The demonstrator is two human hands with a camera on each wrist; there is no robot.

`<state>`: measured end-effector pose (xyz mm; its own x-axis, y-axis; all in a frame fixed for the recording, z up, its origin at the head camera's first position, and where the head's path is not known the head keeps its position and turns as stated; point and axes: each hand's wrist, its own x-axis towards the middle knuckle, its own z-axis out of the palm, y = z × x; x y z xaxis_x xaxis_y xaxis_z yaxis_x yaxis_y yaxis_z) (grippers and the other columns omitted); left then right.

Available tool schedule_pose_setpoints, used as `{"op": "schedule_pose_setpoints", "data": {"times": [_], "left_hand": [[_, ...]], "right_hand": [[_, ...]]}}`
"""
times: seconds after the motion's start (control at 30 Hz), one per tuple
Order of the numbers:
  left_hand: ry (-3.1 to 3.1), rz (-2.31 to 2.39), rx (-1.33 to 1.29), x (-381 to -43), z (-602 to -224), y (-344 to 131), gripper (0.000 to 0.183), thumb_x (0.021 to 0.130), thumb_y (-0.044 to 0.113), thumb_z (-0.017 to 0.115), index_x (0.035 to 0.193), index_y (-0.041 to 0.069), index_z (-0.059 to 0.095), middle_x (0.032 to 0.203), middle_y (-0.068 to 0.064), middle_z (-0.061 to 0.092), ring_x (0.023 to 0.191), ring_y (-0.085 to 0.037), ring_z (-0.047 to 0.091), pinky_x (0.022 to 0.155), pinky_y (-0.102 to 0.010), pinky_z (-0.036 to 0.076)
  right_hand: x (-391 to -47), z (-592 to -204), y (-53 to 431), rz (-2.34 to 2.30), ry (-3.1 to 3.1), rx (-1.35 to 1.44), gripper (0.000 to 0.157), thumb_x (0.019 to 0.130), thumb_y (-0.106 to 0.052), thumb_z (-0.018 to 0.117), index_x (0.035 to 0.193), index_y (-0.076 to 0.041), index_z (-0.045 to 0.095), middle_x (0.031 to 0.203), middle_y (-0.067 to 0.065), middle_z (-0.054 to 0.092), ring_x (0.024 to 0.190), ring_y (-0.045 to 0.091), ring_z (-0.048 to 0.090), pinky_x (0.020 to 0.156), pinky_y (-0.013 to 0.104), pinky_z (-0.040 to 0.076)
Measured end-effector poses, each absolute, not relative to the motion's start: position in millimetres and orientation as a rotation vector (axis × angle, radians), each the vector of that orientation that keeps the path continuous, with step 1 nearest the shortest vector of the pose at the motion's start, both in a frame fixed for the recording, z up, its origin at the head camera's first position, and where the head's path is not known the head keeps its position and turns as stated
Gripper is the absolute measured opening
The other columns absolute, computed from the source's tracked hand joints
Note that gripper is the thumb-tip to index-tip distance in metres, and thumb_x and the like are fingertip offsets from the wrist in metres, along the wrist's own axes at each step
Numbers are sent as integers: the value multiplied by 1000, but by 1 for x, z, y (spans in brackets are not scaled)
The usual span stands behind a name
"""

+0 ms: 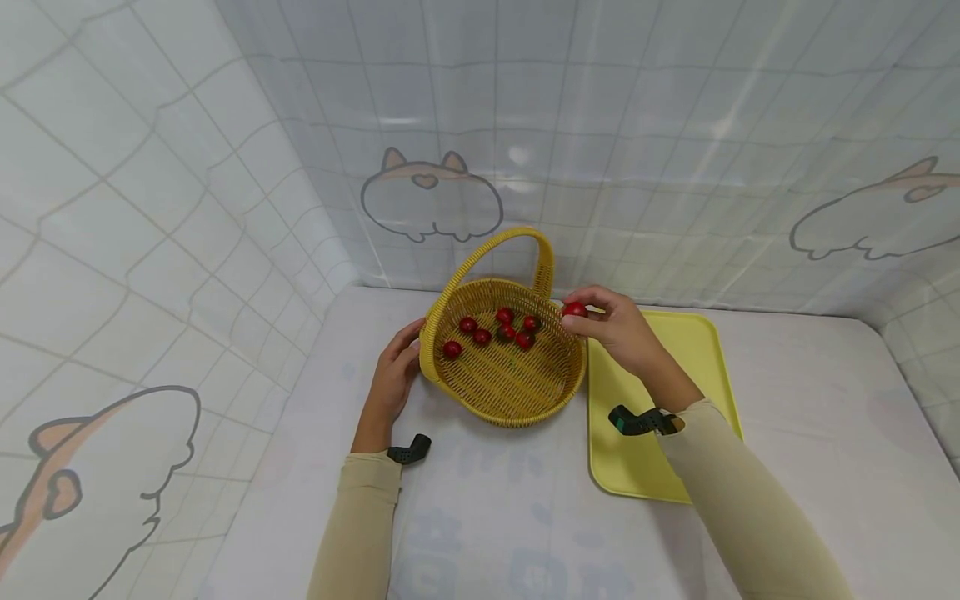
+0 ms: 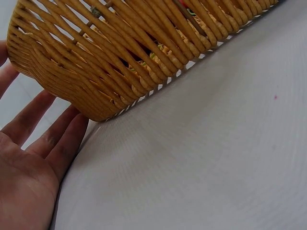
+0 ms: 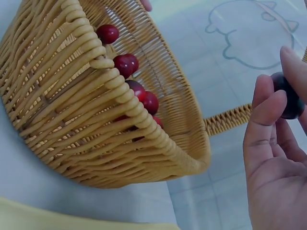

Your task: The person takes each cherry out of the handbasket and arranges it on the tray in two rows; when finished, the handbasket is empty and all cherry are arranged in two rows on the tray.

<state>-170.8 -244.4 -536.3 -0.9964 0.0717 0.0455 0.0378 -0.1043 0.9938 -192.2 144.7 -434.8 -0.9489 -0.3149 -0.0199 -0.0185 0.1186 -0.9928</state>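
Note:
A yellow wicker basket (image 1: 510,408) with a tall arched handle stands on the table, several small, glossy, round red fruits (image 1: 482,337) lying in it. Some of those fruits have dark greenish patches. At the basket's left side, my left hand (image 1: 393,375) rests its fairly straight fingers (image 2: 62,136) against the woven wall. My right hand (image 1: 618,329) pinches one round red fruit (image 1: 575,309) between thumb and fingers, above the basket's right rim. In the right wrist view this fruit (image 3: 289,98) looks dark, and part of it is hidden by the fingers.
A yellow tray (image 1: 630,454) lies right of the basket, partly under my right forearm. The white-covered table (image 1: 480,492) meets a tiled-pattern curtain (image 1: 637,167) printed with cartoon animals, behind the basket. A similar covering hangs along the left.

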Motion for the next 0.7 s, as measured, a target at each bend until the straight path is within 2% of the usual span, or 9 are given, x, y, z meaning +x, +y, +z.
{"op": "schedule_pose_setpoints", "data": {"times": [0.17, 0.43, 0.6, 0.7], "left_hand": [[2083, 2309, 121, -171, -536, -244, 44, 107, 25, 52, 150, 17, 51, 154, -7, 46, 136, -15, 50, 103, -22, 48], [2067, 2321, 120, -170, -535, -244, 45, 106, 28, 54, 150, 17, 51, 154, -8, 46, 136, -16, 51, 103, -22, 48], [2061, 2325, 125, -170, -535, -244, 46, 106, 29, 56, 150, 17, 52, 152, -7, 48, 134, -17, 52, 102, -24, 49], [2058, 2328, 122, -170, -534, -244, 46, 105, 29, 56, 149, 17, 52, 152, -6, 49, 134, -17, 53, 102, -24, 49]], "right_hand": [[-192, -438, 151, -2028, 2123, -324, 36, 93, -19, 76, 124, -5, 66, 116, 1, 63, 91, 16, 70, 82, 25, 57], [-190, -443, 160, -2277, 1794, -360, 27, 98, -3, 65, 125, -6, 67, 122, 10, 56, 100, 25, 72, 88, 26, 58], [-188, -450, 165, -2295, 1828, -358, 32, 98, -3, 65, 130, -4, 63, 125, 9, 56, 103, 26, 73, 91, 27, 58], [-187, -454, 168, -2287, 1895, -325, 34, 98, -7, 67, 132, -4, 63, 125, 6, 58, 100, 21, 74, 89, 26, 58]]}}
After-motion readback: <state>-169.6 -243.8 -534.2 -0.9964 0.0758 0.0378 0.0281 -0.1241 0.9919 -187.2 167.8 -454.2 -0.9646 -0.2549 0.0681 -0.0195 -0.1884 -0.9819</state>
